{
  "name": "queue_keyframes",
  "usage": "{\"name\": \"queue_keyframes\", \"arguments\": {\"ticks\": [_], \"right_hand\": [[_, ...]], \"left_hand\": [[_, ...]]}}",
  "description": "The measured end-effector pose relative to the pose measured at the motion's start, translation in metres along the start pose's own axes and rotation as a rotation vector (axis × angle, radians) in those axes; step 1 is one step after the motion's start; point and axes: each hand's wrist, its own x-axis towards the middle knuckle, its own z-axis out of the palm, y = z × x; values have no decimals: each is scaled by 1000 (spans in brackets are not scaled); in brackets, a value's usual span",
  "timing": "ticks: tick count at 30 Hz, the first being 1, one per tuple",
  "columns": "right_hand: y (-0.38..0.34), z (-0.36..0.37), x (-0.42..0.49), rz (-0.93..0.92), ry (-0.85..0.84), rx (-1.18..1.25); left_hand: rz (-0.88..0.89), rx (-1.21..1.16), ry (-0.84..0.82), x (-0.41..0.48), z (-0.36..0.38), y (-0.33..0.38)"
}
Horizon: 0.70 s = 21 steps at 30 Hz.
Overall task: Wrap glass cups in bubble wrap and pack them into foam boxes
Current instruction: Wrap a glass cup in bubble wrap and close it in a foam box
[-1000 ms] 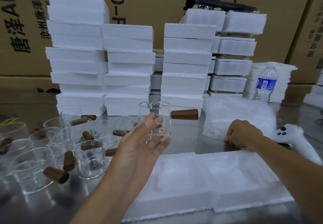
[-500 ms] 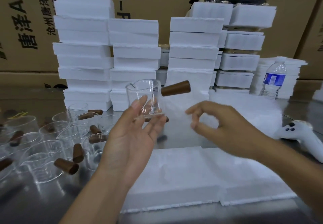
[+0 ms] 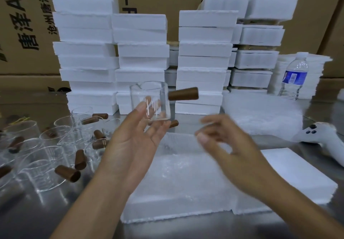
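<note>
Cardboard cartons back foam box stacks on a steel table, spare cups crowding its left. Over a low foam box, the left hand grips a raised glass cup between thumb and fingertips. The blurred right hand pinches a bubble wrap sheet beside it.

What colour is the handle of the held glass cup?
Dark brown handle on the glass cup; best in head view.

The glass cup I held was clear, its handle dark brown. The foam boxes were white, the bubble wrap milky and dotted. The bottle wore a blue label; the cartons were tan with black lettering, the bench grey.
</note>
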Motion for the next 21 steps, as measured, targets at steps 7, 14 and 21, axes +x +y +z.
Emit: {"name": "queue_keyframes", "arguments": {"ticks": [7,14,21], "right_hand": [[16,-22,7,-148,137,-82],[20,-26,5,-123,-95,-123],[42,-41,8,-43,201,-263]], "left_hand": [[-9,455,-124,-6,4,-18],[-8,692,-186,-7,3,-25],[-47,1071,-36,-7,13,-35]]}}
